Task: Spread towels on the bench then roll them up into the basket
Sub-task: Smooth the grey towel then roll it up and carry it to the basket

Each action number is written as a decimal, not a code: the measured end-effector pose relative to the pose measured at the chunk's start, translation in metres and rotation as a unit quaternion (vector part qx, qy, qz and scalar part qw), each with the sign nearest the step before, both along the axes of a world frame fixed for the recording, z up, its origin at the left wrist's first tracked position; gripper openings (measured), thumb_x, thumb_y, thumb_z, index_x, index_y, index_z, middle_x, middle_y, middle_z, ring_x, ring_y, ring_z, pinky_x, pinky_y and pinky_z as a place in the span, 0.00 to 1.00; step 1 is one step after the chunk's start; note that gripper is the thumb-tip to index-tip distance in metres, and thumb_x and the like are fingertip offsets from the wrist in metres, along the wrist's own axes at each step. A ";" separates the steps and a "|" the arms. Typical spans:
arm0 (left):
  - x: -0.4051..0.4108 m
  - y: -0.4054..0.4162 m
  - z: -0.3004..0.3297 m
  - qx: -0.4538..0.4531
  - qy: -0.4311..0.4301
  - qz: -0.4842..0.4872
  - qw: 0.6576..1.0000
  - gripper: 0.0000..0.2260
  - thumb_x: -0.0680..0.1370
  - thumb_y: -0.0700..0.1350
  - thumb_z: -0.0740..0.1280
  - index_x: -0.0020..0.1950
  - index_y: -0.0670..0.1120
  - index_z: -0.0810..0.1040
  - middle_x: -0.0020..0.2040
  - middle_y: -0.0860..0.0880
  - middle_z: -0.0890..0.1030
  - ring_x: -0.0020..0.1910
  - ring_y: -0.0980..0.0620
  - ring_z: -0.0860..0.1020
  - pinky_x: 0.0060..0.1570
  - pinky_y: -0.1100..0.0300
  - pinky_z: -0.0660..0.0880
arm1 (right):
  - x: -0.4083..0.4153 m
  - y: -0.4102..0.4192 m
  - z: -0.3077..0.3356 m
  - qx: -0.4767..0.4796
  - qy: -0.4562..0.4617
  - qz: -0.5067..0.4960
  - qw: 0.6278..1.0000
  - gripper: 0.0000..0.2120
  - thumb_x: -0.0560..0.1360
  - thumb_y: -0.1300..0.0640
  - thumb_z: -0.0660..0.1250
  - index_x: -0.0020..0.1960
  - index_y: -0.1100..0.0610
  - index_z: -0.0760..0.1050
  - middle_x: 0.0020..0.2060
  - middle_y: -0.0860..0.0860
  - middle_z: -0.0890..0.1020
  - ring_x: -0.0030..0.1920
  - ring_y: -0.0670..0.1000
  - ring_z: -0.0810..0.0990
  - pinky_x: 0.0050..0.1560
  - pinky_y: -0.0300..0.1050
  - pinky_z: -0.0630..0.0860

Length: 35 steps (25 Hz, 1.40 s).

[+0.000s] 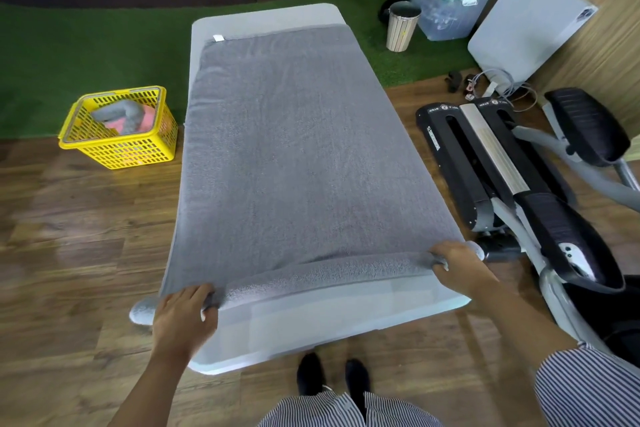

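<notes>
Yellow basket (117,130) on the floor left of the worktop (329,326), near enough for a short carry, already holding rolled towels, grey and pink; grey towel (298,156) spread flat along the worktop, near edge turned over into a first low roll; left hand (185,310) pinching that rolled edge at its left end, fingers curled over the cloth; right hand (457,262) pinching the right end likewise; grips set wide apart, likely to keep the roll even and straight; exercise machine (519,177) on the floor right of the worktop.
</notes>
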State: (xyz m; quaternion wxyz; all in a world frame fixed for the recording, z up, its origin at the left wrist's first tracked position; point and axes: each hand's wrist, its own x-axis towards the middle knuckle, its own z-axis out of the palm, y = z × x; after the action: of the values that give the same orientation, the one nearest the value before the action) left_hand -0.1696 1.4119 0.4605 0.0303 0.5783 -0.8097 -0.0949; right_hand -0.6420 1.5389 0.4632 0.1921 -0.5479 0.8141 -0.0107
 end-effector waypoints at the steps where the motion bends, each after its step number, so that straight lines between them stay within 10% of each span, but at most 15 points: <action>1: 0.000 -0.001 0.001 0.002 -0.003 0.000 1.000 0.19 0.65 0.49 0.53 0.44 0.45 0.81 0.37 0.51 0.81 0.38 0.45 0.81 0.43 0.47 0.73 | 0.000 -0.001 0.000 0.014 0.010 0.011 1.000 0.11 0.73 0.59 0.61 0.53 0.58 0.77 0.50 0.52 0.79 0.50 0.52 0.75 0.42 0.38 0.60; 6: -0.004 -0.007 0.001 -0.027 0.004 -0.005 1.000 0.18 0.68 0.49 0.54 0.49 0.45 0.79 0.44 0.49 0.81 0.43 0.44 0.80 0.47 0.44 0.73 | -0.005 -0.006 -0.003 -0.033 -0.001 0.011 0.999 0.17 0.72 0.62 0.64 0.60 0.58 0.73 0.57 0.52 0.73 0.58 0.55 0.72 0.61 0.46 0.68; 11: -0.004 -0.002 -0.009 -0.020 0.002 -0.001 1.000 0.20 0.68 0.50 0.57 0.52 0.44 0.81 0.49 0.48 0.82 0.47 0.43 0.80 0.52 0.44 0.73 | -0.006 -0.002 -0.014 -0.100 0.008 0.011 0.995 0.14 0.69 0.71 0.66 0.52 0.61 0.80 0.47 0.56 0.81 0.50 0.61 0.79 0.56 0.53 0.70; 15: -0.004 -0.003 -0.008 -0.020 -0.002 -0.011 1.000 0.18 0.65 0.43 0.63 0.54 0.46 0.80 0.49 0.48 0.81 0.47 0.43 0.80 0.50 0.42 0.74 | -0.016 0.004 -0.020 -0.069 -0.035 -0.011 0.997 0.20 0.69 0.67 0.68 0.61 0.57 0.77 0.60 0.52 0.77 0.65 0.56 0.72 0.72 0.53 0.57; 20: 0.018 0.001 -0.005 -0.031 -0.018 -0.022 0.999 0.19 0.70 0.48 0.55 0.51 0.45 0.81 0.43 0.47 0.82 0.34 0.41 0.80 0.38 0.46 0.76 | -0.008 -0.003 -0.013 -0.057 -0.066 0.022 0.996 0.20 0.71 0.67 0.67 0.63 0.57 0.75 0.60 0.52 0.77 0.61 0.55 0.73 0.67 0.46 0.65; 29: 0.012 0.001 -0.015 -0.023 0.027 -0.042 0.999 0.17 0.70 0.50 0.56 0.52 0.50 0.79 0.45 0.54 0.82 0.46 0.54 0.77 0.43 0.47 0.74 | -0.014 0.008 0.000 0.031 -0.017 -0.006 0.999 0.15 0.75 0.58 0.62 0.61 0.53 0.76 0.57 0.50 0.80 0.57 0.53 0.77 0.58 0.45 0.73; 35: 0.016 0.011 -0.017 -0.061 0.045 -0.040 0.996 0.18 0.70 0.50 0.58 0.53 0.48 0.81 0.49 0.50 0.81 0.49 0.52 0.74 0.54 0.46 0.69 | -0.011 0.018 -0.011 -0.131 -0.001 0.031 0.991 0.13 0.69 0.69 0.66 0.52 0.58 0.76 0.49 0.53 0.77 0.48 0.57 0.75 0.53 0.52 0.70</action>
State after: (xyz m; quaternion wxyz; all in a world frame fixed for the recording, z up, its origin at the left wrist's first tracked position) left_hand -0.1540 1.4227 0.4439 0.0980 0.5373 -0.8345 -0.0727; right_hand -0.6528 1.5569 0.4520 0.1200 -0.5937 0.7879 -0.1114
